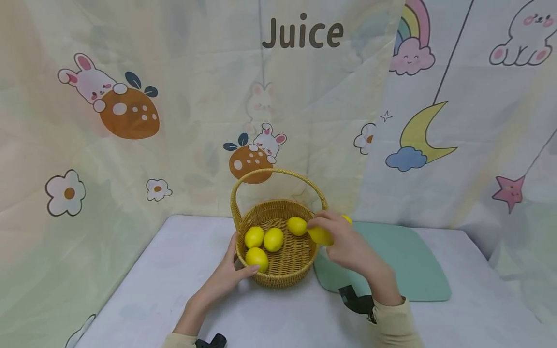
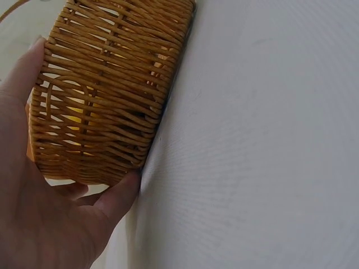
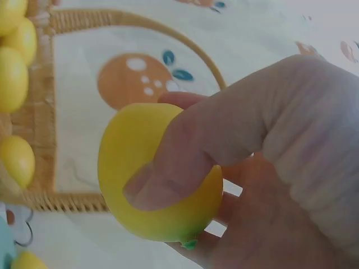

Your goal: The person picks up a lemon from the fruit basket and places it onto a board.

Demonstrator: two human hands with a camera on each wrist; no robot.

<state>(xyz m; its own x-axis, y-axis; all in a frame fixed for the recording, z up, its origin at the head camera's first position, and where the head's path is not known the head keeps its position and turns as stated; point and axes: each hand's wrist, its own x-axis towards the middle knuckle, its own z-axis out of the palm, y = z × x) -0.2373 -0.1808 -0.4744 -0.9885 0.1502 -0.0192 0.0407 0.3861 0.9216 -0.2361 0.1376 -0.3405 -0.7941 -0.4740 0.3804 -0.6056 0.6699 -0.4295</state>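
A round wicker basket (image 1: 278, 279) with a tall arched handle stands on the table, several yellow lemons (image 1: 273, 239) inside it. At the basket's left side, my left hand (image 1: 226, 275) grips it, thumb by the front rim and fingers along the outer wall; the left wrist view shows fingertips low on the woven wall (image 2: 106, 95). My right hand (image 1: 348, 241) holds another lemon (image 3: 140, 162) above the basket's right rim. In the right wrist view, the thumb lies across this lemon, which has a green tip. Beyond the right hand, one more lemon (image 1: 346, 219) is partly hidden.
A mint-green mat (image 1: 400, 266) lies on the table right of the basket, partly behind the right forearm. The white-covered table (image 1: 174, 261) meets a printed cloth backdrop (image 1: 196, 121) at its back edge. The basket's handle (image 1: 278, 170) arches up between the hands.
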